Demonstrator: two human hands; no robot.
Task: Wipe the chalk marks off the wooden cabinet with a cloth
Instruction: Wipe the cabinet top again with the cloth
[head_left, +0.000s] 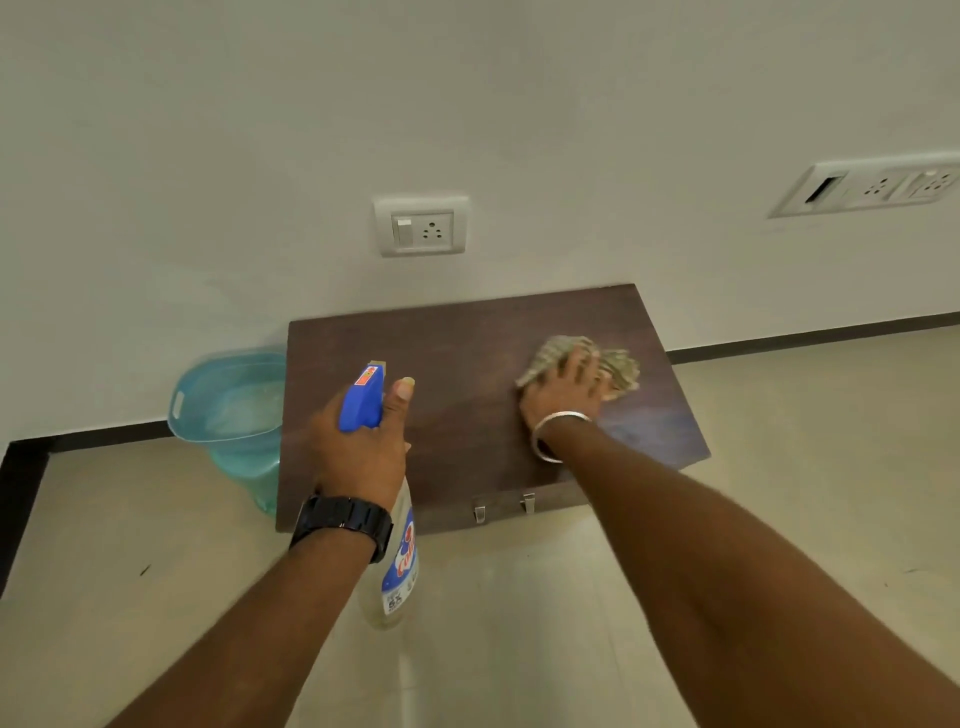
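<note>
Wiping step in hand. The right hand (563, 395) lies flat, fingers spread, pressing a crumpled cloth (621, 366) onto the right rear part of the dark wooden cabinet (467, 353) top. The left hand (358, 452) is curled round the neck of a spray bottle (363, 397), held above the left front edge. No chalk marks can be made out. The next move probably calls for firm strokes across the unwiped left side, with the bottle held clear.

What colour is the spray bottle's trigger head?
The clear plastic spray bottle's trigger head is blue, with a small red label on top; head view.
</note>
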